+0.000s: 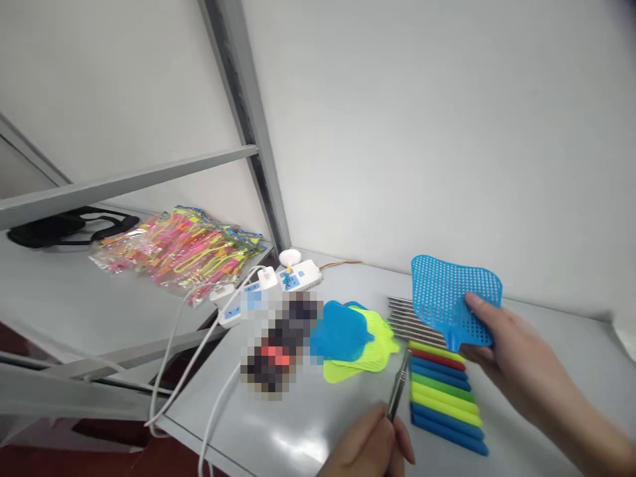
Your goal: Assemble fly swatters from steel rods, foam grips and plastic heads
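Note:
My right hand (517,351) pinches a blue perforated fly swatter head (442,291) by its right side, its short neck pointing down. Below it, my left hand (372,444) is closed around a slim metal rod (397,384) that points up and away; the rod and the swatter head are apart. More swatter heads lie in an overlapping pile on the tabletop, a blue one (342,331) over yellow ones (382,341). Beside them is a row of metal rods (412,321), and nearer to me several coloured tubular handles (444,401) lie side by side.
White power strips (301,275) with plugs and a white cable (218,404) lie along the table's left side. A pixelated dark object (283,344) is near them. On the left shelf are colourful plastic packets (183,252) and a black item (54,228). A grey metal post (248,119) stands behind.

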Motion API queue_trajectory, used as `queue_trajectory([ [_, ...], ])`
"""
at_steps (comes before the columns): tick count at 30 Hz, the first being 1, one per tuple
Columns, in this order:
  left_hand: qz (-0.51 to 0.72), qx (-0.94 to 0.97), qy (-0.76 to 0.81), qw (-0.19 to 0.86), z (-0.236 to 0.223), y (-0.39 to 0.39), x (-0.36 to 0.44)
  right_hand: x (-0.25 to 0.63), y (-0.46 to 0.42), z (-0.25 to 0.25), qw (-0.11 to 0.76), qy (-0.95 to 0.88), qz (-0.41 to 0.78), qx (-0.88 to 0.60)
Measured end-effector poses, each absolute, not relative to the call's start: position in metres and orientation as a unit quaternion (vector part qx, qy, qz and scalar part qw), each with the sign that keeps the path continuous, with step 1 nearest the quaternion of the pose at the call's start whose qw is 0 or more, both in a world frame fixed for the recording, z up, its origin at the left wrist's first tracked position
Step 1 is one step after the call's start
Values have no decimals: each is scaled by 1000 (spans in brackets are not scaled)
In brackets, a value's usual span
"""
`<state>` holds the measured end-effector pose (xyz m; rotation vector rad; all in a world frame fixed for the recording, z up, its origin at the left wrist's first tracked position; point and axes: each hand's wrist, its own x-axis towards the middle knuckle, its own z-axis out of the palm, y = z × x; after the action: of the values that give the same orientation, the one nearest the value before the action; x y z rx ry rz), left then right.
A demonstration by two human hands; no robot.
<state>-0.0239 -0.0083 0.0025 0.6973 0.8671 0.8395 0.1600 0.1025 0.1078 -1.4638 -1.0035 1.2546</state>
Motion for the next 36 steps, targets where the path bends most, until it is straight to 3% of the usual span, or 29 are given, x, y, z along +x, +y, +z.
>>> queue_trajectory([
  [4,316,430,351,769,16,-10,-5,181,62,85,532,-354,526,-560],
  [18,174,593,388,684,26,-18,1,230,15,26,611,-382,492,-488],
  [36,155,557,382,721,28,-14,0,234,11,22,584,-411,525,-464],
])
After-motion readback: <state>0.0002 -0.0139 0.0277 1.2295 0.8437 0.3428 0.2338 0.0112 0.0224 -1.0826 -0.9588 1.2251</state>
